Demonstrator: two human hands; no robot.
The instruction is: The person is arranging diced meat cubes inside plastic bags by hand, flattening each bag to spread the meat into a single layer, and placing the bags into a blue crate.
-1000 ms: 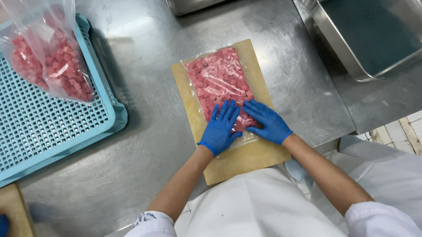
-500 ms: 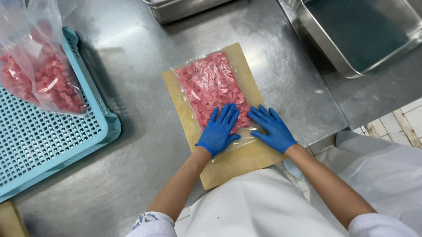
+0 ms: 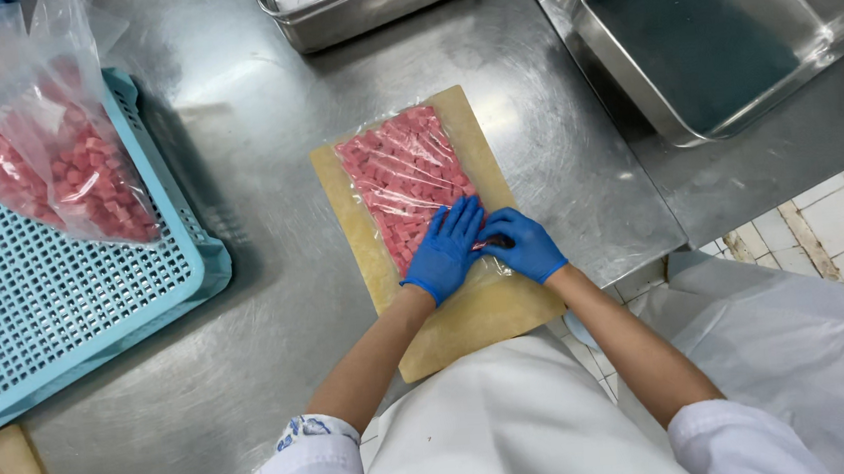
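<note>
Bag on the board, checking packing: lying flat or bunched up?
Flat: the bag lies spread on the board, cubes one layer deep.

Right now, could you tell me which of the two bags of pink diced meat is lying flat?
The bag on the wooden cutting board, pressed flat under both gloved hands. The other bag hangs bunched over the blue perforated crate at the left.

left hand (image 3: 446,252) flat, right hand (image 3: 523,244) curled
</note>
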